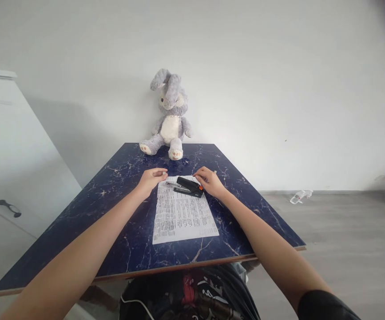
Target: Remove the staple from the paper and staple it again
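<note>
A printed sheet of paper (pixel 186 218) lies flat on the dark blue table. On its upper part rests a black stapler (pixel 188 186) with an orange mark; its top is raised and the metal rail shows. My left hand (pixel 150 181) is by the sheet's upper left corner, thumb and fingers pinched together, with a small pale bit at the fingertips too tiny to name. Beside the stapler's right end, at the sheet's upper right, my right hand (pixel 209 181) has its fingers bent and closed; what they hold, if anything, is hidden.
A grey plush rabbit (pixel 171 122) sits at the table's far edge against the wall. The blue marble-patterned table (pixel 119 249) has a brown front edge. A white cabinet (pixel 15 155) stands at left. Clear plastic packaging (pixel 300 197) lies on the floor at right.
</note>
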Demonstrator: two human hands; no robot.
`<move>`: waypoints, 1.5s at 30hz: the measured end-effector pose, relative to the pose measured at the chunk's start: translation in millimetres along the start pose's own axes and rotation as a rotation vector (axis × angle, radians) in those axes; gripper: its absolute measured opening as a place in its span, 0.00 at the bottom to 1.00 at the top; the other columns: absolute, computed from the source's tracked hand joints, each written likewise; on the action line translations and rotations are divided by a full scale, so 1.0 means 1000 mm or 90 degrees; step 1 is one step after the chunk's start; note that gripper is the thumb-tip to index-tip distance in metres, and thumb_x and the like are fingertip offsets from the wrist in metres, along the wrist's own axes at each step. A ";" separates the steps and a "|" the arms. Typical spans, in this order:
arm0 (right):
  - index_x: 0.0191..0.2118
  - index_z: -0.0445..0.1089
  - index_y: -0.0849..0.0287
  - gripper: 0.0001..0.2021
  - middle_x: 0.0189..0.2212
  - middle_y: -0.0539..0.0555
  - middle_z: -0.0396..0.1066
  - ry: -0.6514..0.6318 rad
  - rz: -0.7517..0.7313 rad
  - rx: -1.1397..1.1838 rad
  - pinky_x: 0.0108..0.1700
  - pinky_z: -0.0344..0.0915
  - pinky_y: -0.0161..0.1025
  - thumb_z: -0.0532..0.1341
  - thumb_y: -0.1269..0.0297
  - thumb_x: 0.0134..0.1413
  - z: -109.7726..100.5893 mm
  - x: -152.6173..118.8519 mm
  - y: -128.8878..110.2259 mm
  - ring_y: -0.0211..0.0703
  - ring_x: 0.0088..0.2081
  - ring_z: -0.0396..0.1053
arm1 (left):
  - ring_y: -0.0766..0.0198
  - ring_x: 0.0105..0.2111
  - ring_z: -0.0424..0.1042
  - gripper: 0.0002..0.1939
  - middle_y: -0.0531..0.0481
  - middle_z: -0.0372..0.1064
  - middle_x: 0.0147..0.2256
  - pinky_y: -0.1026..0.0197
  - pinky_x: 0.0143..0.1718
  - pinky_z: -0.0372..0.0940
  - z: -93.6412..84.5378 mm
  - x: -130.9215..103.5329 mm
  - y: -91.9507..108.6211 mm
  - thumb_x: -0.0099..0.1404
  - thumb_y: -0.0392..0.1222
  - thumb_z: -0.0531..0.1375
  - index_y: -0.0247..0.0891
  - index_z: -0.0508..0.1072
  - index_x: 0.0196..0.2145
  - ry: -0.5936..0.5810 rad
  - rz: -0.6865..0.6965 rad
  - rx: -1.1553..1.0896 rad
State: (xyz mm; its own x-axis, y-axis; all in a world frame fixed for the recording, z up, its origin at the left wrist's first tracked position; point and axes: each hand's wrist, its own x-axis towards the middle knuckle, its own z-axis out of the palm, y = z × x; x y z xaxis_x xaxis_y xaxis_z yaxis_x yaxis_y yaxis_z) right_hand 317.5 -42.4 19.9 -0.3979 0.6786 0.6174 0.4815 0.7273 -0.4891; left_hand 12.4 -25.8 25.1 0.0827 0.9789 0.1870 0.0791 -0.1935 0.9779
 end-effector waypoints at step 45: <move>0.52 0.71 0.60 0.13 0.45 0.58 0.73 -0.163 -0.012 -0.024 0.46 0.68 0.45 0.65 0.66 0.63 0.008 -0.001 -0.009 0.50 0.43 0.72 | 0.50 0.40 0.80 0.14 0.44 0.83 0.42 0.51 0.48 0.72 -0.010 0.000 0.009 0.63 0.51 0.67 0.44 0.86 0.42 -0.255 0.209 0.429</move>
State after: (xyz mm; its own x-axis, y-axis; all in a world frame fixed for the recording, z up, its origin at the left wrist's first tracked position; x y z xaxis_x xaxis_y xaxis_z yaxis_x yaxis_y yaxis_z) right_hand 307.7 -49.0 19.1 -0.5891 0.6726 0.4479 0.4995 0.7388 -0.4524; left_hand 3.1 -27.2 35.1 0.5402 0.7935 0.2803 0.5537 -0.5860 0.5917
